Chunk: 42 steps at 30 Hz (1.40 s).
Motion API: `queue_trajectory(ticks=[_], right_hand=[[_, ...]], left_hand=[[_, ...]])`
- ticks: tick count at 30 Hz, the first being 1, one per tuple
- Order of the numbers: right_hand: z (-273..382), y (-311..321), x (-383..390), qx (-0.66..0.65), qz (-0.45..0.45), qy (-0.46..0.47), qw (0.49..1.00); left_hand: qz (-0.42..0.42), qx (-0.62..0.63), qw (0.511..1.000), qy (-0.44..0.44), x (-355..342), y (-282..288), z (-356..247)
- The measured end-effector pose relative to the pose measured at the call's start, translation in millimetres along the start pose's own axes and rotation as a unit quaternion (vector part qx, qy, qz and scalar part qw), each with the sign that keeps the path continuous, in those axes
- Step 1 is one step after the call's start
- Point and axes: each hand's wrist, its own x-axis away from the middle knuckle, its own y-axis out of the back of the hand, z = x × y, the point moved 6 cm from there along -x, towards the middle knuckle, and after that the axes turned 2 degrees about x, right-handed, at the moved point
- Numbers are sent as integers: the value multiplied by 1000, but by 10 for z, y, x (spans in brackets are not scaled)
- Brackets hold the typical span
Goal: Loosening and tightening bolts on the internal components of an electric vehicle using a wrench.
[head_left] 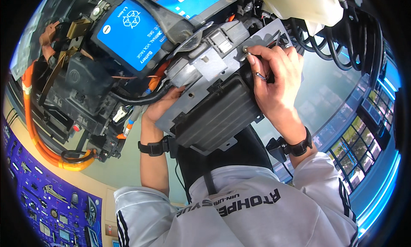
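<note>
My right hand is at the upper end of a grey metal bracket plate. Its thumb and forefinger pinch a small metal bolt against the plate. Another small metal piece shows by the thumb; its kind is unclear. My left hand reaches under a black cable to the plate's lower left edge, its fingers hidden behind the parts. Between my hands, a ribbed black plastic box is on the near side of the plate. A silver-grey housing with connectors lies along the plate's far side.
A blue-labelled battery lies beyond the plate. Thick orange cables loop down at the left beside a black unit. At the upper right are a cream plastic tank and coiled black hoses. A purple tool board stands lower left.
</note>
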Motion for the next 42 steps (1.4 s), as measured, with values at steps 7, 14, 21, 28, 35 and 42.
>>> queue_trajectory(ticks=[7,14,21,28,35,42], right_hand=[[53,-4,-10,22,10,-23,999],[143,-10,-13,30,-1,-4,1000],[189,-19,6,52,-9,-11,999],[217,-44,24,65,-23,0,998],[248,-3,20,80,-37,11,996],[281,59,-18,66,-37,18,997]], left_hand=[[100,-37,993,-48,119,-43,-78],[148,-90,978,-117,169,-206,-223],[130,-52,984,-112,414,-136,-214],[134,-25,982,-129,649,-57,-189],[84,85,988,-102,1010,-89,-199],[89,127,979,-133,1460,-278,-396]])
